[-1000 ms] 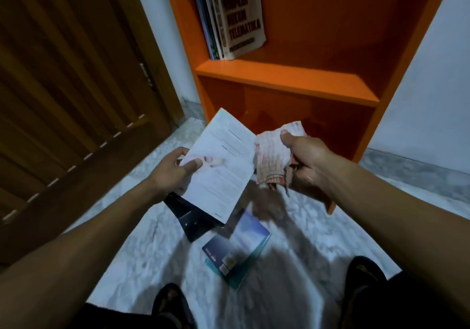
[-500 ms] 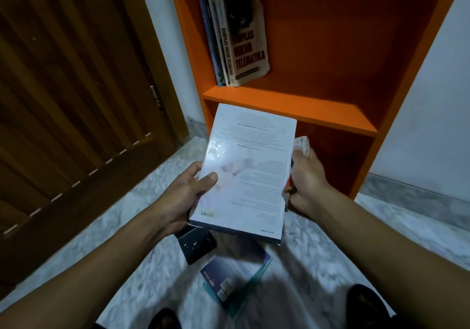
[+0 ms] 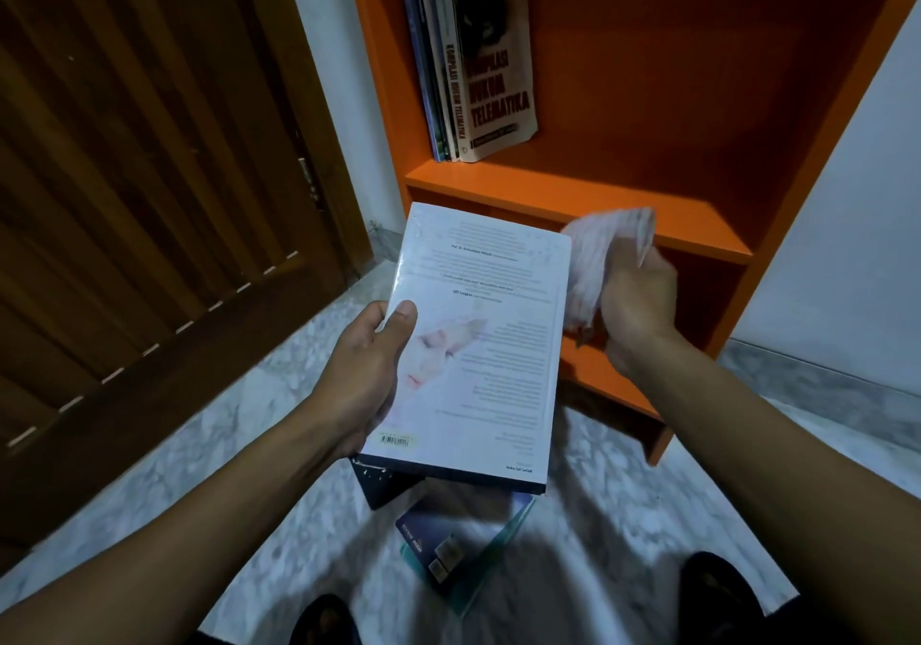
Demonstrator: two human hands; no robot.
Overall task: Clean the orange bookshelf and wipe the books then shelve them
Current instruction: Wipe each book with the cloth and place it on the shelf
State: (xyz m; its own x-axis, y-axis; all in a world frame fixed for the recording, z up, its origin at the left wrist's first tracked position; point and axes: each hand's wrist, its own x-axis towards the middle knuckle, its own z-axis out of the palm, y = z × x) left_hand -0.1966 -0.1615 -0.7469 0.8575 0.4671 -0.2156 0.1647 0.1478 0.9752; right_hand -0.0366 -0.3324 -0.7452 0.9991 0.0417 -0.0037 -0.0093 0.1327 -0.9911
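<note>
head cam | looks forward-down | close over both hands | faces orange bookshelf and floor

The white book hid the left hand's fingers, and most of a dark book on the floor beneath it. The bookshelf ran off the top edge. The cloth was blurred, its pattern unreadable.

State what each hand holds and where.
Left hand grips the white book by its left edge; right hand clutches the bunched cloth.
</note>
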